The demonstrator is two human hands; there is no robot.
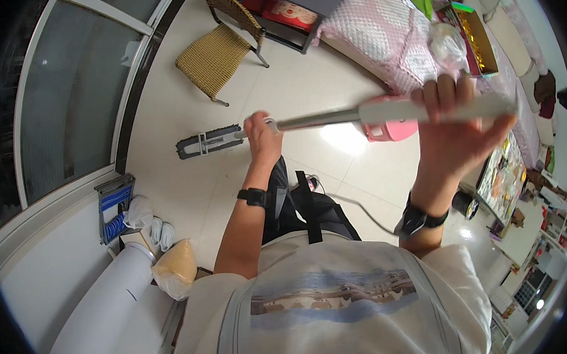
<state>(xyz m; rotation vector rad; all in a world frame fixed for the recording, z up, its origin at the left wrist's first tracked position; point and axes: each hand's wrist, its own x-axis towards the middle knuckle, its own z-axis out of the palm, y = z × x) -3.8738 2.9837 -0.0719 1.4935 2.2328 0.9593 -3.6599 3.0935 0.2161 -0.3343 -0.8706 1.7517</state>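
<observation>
A flat mop is held nearly level across my front. Its grey fringed head (210,142) hangs at the left over the tiled floor, with a white clamp in its middle. My left hand (264,139) is closed around the pole's lower end, close beside the head. From there the metal pole (319,119) runs right into a thicker white handle (390,111). My right hand (447,118) wraps around that handle, fingers over its top, slightly smeared by motion. The handle's far right end is blurred. Each wrist wears a black band.
A woven chair (214,59) stands ahead on the left, near a dark shelf unit. A pink quilted bed (368,29) and a pink basin (391,130) are ahead right. A folded blue stool (115,210), bags and a white roll (100,311) line the left wall. A cluttered table stands right.
</observation>
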